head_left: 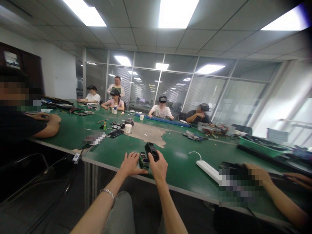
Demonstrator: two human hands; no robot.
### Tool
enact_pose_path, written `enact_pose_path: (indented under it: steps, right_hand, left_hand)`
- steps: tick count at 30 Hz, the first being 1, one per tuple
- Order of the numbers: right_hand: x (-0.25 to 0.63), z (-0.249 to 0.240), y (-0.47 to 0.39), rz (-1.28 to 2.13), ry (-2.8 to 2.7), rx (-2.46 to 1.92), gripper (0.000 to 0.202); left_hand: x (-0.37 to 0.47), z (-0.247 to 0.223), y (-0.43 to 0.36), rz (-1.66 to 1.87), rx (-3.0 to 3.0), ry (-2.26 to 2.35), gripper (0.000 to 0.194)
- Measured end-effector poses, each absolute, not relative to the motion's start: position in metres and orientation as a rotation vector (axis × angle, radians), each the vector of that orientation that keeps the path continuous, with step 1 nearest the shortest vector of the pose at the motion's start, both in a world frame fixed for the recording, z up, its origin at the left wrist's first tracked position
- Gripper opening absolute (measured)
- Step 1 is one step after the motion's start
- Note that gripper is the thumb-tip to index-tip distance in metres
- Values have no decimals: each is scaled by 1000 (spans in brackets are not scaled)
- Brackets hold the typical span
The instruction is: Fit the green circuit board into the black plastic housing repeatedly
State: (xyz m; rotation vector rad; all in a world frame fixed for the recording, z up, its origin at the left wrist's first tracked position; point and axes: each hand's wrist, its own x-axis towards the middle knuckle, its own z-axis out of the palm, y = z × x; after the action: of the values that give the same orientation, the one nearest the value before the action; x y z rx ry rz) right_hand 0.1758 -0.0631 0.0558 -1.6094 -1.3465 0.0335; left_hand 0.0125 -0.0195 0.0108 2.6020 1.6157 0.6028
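Note:
Near the front edge of the green table (180, 165), a small green circuit assembly (143, 160) lies between my two hands. My left hand (131, 165) rests beside it on the left, fingers apart, with the thumb stretched along its near side. In my right hand (159, 164) is a black boxy part (151, 151), held tilted just right of the circuit assembly and slightly above it. The fingers of my right hand are wrapped round the part's near end. Whether the two parts touch is unclear.
A paper cup (128, 128) and a black phone (115, 133) stand and lie beyond my left hand. To the right is a white power strip (211, 172) near a co-worker's hands. Several people sit round the table; a green tray (262, 148) lies far right.

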Motion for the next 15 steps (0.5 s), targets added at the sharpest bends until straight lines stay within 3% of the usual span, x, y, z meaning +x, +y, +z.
enact_pose_path:
  steps: [8,15]
  right_hand:
    - [209,2,-56,-41,-1307,-1853,65]
    - [205,-8,-60,-268,-1436,-1791,70]
  left_hand:
    - [12,11,-18,582,2593,1624,101]
    - [13,14,-22,600,2593,1630,98]
